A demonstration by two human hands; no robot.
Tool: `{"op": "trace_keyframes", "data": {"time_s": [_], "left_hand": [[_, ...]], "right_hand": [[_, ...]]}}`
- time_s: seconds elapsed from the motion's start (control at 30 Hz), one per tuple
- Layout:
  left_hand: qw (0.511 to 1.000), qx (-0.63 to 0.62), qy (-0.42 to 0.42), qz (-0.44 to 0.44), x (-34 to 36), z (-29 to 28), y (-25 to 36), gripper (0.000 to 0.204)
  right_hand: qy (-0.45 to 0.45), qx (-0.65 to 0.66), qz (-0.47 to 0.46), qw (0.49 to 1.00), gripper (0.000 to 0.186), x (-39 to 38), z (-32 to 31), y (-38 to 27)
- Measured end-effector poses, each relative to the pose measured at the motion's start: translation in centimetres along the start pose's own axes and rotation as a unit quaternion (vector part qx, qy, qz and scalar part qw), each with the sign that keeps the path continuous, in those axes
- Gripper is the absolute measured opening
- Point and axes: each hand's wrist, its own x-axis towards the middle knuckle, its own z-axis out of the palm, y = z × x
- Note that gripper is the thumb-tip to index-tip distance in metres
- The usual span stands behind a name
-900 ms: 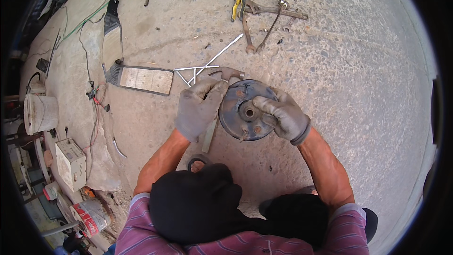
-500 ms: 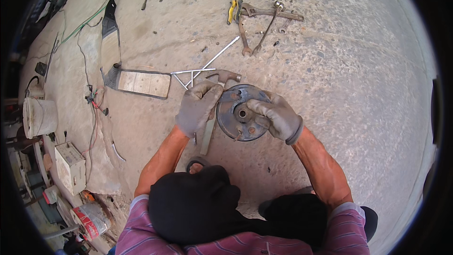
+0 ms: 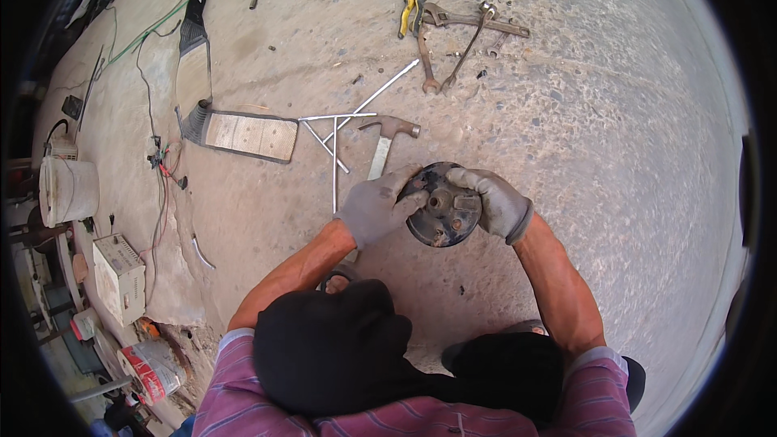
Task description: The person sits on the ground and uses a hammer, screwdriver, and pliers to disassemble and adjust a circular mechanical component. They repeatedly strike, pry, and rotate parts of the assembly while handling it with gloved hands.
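Note:
A round, dark, worn metal brake plate with a central hub is held up between my gloved hands. My left hand grips its left rim, with the thumb lying across the face near the hub. On the upper right rim my right hand is closed, its fingers partly behind the plate. Just beyond my left hand a claw hammer lies on the concrete, its pale handle partly hidden by that hand. Beside the hammer rest silver T-handle wrenches.
Farther off lie yellow-handled pliers, an adjustable wrench and spanners. A strip of matting is to the left. At the left edge stand a white bucket, a beige metal box and a red-and-white tub.
The brake plate has been turned and now shows a different face. Both hands have shifted right, and my left hand has come over its rim. More of the hammer is now uncovered.

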Motion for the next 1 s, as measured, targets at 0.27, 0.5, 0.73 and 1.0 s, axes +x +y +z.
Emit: {"op": "trace_keyframes", "data": {"time_s": [0.27, 0.5, 0.73, 1.0], "left_hand": [[0.973, 0.007, 0.224, 0.053, 1.5, 0.9, -0.6, 0.052], [0.987, 0.122, 0.105, -0.01, 1.2, -0.8, 0.1, 0.052], [0.978, 0.029, 0.202, 0.043, 0.8, -1.1, 0.0, 0.047], [0.99, 0.014, 0.128, 0.057, 1.4, -2.6, -0.4, 0.046]], "right_hand": [[0.104, 0.066, -0.251, 0.96, 0.035, -0.3, 5.5, 2.0], [0.176, -0.127, -0.268, 0.939, 0.038, 0.6, 4.0, 2.6], [0.132, -0.05, -0.251, 0.958, 0.031, 0.8, 3.9, 2.3], [0.128, -0.129, -0.225, 0.957, 0.026, -0.2, 3.8, 0.4]]}}
